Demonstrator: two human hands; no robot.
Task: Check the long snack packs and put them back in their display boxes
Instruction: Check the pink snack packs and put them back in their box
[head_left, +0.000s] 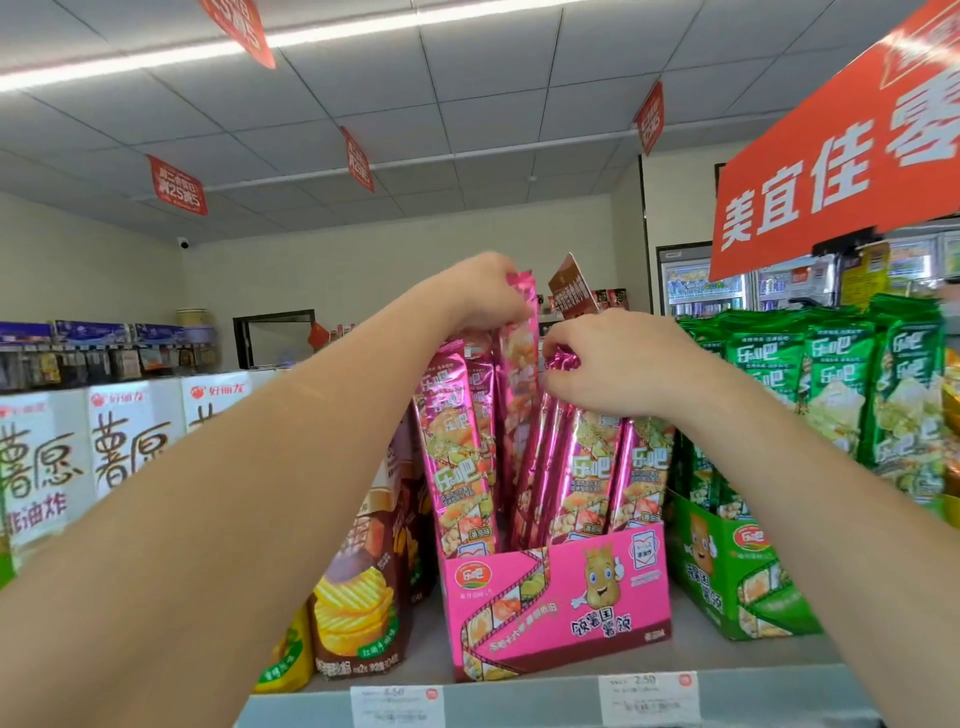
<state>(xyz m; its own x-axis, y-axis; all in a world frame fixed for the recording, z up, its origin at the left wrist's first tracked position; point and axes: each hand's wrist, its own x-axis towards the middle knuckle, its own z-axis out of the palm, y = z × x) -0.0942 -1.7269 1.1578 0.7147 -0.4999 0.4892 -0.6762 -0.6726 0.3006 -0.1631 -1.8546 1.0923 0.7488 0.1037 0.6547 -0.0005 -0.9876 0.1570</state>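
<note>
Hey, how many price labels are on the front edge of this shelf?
2. One price label sits below the left corner of the pink display box, the other below its right end. More may be hidden or out of frame.

Your head camera looked forward at close range onto the pink display box (556, 597) on the shelf (727, 652), tilted enough that the ceiling (467, 104) filled the upper frame.
</note>
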